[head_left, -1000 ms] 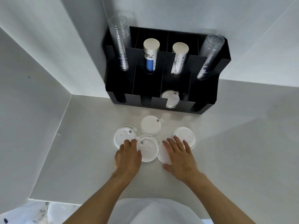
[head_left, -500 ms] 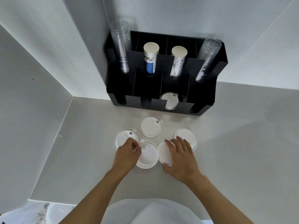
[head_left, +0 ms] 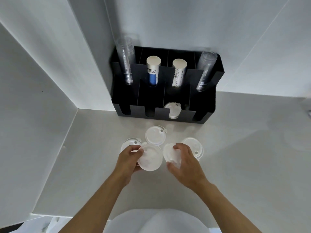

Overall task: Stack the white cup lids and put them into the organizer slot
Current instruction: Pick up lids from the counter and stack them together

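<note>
Several white cup lids lie on the counter in front of a black organizer (head_left: 203, 115). My left hand (head_left: 128, 158) grips one lid (head_left: 150, 158) by its left edge and holds it tilted off the counter. My right hand (head_left: 184, 161) pinches another lid (head_left: 170, 153) between thumb and fingers, also tilted. Flat on the counter are a lid at the far left (head_left: 128, 142), partly behind my left hand, a lid in the middle (head_left: 155, 135) and a lid at the right (head_left: 193, 146). One more lid (head_left: 172, 109) stands in the organizer's third front slot.
The organizer's back row holds two stacks of clear cups (head_left: 126, 62) (head_left: 205, 71) and two stacks of paper cups (head_left: 152, 71) (head_left: 178, 73). White walls close in at the left and behind. The counter (head_left: 244, 157) stretches bare to the right.
Both hands went from resting flat on the lids to gripping one each. The two lids have been lifted and tilted off the counter. The camera has shifted slightly.
</note>
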